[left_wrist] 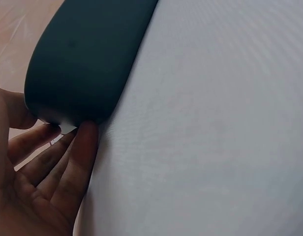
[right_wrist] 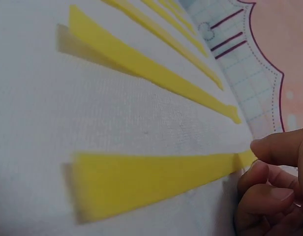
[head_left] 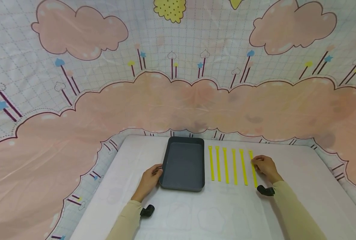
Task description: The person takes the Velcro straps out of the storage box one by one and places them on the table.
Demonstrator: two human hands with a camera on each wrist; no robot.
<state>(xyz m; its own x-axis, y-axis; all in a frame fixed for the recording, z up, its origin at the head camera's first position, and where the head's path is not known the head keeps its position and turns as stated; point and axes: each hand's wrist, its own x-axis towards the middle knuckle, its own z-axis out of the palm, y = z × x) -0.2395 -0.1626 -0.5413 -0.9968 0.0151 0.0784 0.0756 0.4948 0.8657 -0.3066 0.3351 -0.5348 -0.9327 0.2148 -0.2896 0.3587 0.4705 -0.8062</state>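
Note:
A dark grey rectangular tray point(head_left: 184, 163) lies on the white table, nothing in it. My left hand point(head_left: 150, 180) holds the tray's left side, near its front corner; in the left wrist view the thumb is up by the rim and fingertips point(left_wrist: 87, 130) meet the lower wall. To the right of the tray, several flat yellow straps point(head_left: 226, 165) with wider heads lie side by side. My right hand point(head_left: 265, 166) pinches the rightmost strap point(right_wrist: 156, 179) near its far end between thumb and fingers. That strap's near end casts a shadow on the cloth in the right wrist view.
The white-covered table point(head_left: 178, 213) reaches back to a patterned curtain point(head_left: 196, 103) printed with clouds and stars. Dark devices sit at both wrists, the left one point(head_left: 147, 210) and the right one point(head_left: 265, 190).

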